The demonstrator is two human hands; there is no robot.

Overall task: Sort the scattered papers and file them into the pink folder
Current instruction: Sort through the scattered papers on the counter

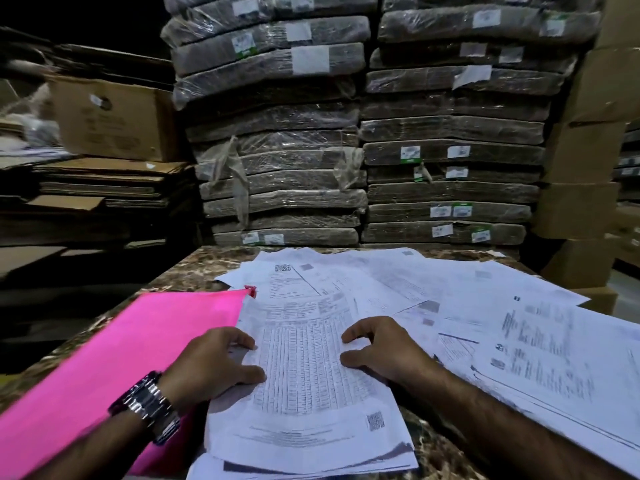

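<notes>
A pink folder (114, 358) lies closed on the left of the marble table (194, 268). A stack of printed papers (304, 393) lies beside it, its top sheet a dense table of figures. My left hand (211, 365), with a metal watch on the wrist, rests on the stack's left edge, fingers curled with the tips on the top sheet. My right hand (381, 348) rests on the stack's right side, fingertips and thumb pressing the sheet. More loose papers (502, 323) lie scattered across the right of the table.
Two tall stacks of plastic-wrapped cardboard bundles (363, 133) rise right behind the table. Flattened cartons and a brown box (110, 119) sit at the left. Cardboard boxes (588, 168) stand stacked at the right.
</notes>
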